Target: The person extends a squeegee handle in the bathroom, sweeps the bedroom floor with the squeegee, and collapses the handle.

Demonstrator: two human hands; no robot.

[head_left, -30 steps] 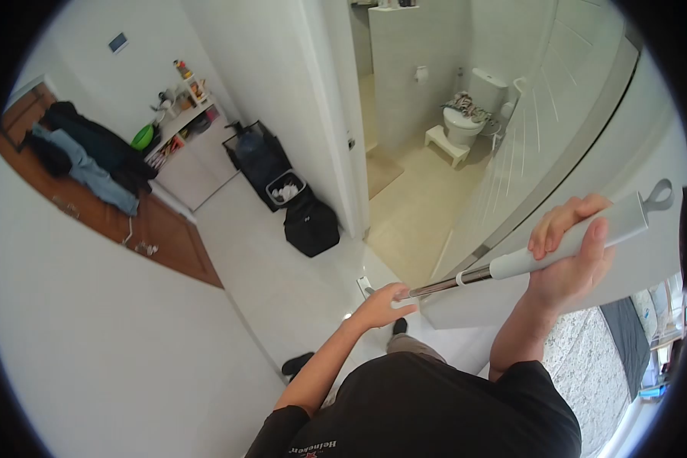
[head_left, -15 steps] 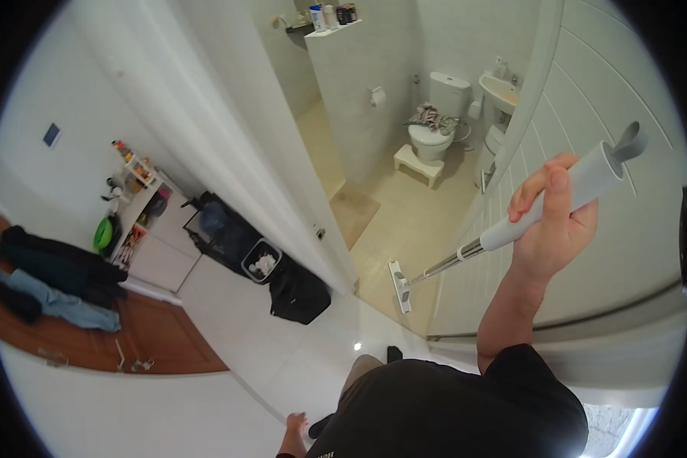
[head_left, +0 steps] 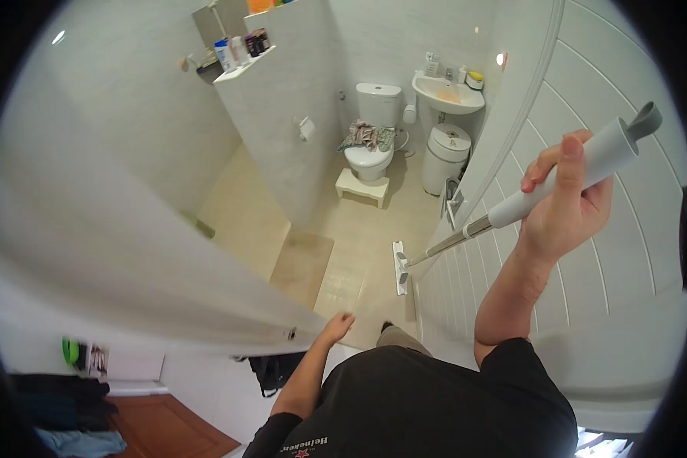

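My right hand [head_left: 569, 200], raised at the right, is closed around the pale grey grip of a flat mop [head_left: 504, 212]. A grey hanging loop tops its handle. The metal pole slants down to the left, and the narrow white head rests on the bathroom floor beside the white door. My left hand [head_left: 339, 327] hangs low near the door frame, holding nothing, with its fingers loosely apart.
A beige mat [head_left: 301, 267] lies on the floor [head_left: 351, 237]. Farther in are a toilet [head_left: 370, 156] with cloth on its lid, a white step stool [head_left: 361, 188], a bin [head_left: 445, 156] and a sink [head_left: 448, 93]. The panelled door [head_left: 588, 252] stands along my right.
My view has shifted into the bathroom doorway. The mop stays in my right hand, its head still on the floor. My left hand has come forward beside the door frame.
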